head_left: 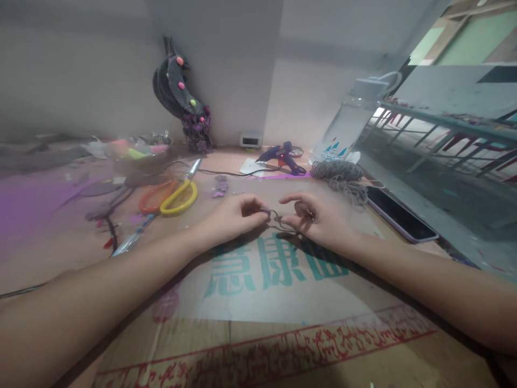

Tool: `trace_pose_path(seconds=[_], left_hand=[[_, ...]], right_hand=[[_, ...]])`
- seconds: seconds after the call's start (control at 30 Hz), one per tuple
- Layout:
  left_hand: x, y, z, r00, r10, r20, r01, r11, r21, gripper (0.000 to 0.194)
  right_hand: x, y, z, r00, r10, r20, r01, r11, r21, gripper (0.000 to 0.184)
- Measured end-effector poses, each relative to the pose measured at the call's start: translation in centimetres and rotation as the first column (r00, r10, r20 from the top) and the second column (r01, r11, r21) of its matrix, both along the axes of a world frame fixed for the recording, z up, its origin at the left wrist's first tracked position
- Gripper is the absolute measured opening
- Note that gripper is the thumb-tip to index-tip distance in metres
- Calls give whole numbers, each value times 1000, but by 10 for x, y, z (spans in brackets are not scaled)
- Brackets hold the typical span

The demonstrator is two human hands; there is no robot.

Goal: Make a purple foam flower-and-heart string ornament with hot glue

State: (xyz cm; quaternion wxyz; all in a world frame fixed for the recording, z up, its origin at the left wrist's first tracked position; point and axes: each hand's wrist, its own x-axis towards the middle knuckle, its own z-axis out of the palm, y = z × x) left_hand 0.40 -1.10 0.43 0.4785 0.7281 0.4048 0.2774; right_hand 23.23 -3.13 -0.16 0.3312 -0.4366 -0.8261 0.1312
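My left hand (238, 218) is closed, thumb and fingertips pinched together on a thin grey yarn strand (278, 216). The strand makes a small curve out of that pinch and runs toward my right hand (319, 218). On the right, my index finger and thumb are apart and the other fingers curl in. The strand passes close by the right thumb and below it; no firm grip on it shows. Both hands are just above a pale sheet (258, 302) printed with teal characters. A skein of grey yarn (337, 171) lies beyond my right hand.
Orange and yellow-handled scissors (177, 199) lie left. Behind are a dark blue glue gun (285, 156) with a cord, a small display (251, 140) and a grey crescent-shaped ornament (177, 86). At right are a clear water bottle (343, 124) and a phone (399, 215) by the table edge.
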Motion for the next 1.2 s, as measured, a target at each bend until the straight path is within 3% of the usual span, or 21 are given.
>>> trace_pose_path(seconds=[0.13,0.23,0.33,0.43,0.57,1.2], left_hand=[[0,-1,1,999,-15,-30,16,999,38,23],[-1,-1,1,999,-26,-47,29,997,72,24],[-2,-1,1,998,-46,-40,49,995,89,24],[-2,0,0,998,-53,-47,58,992,110,23],[-2,1,0,997,-53,-57,61,987,147,22],[1,-4,3,992,-104,-73,108,993,55,20]], right_hand=[[-4,0,-4,999,18,40,-12,991,-136,32],[-5,-3,-1,999,30,35,-25,993,-116,31],[-2,-6,3,998,51,23,-52,997,55,28],[1,-7,5,992,105,76,-121,959,256,21],[1,-5,4,988,125,96,-151,924,350,17],[-7,-5,7,971,114,209,-173,941,290,16]])
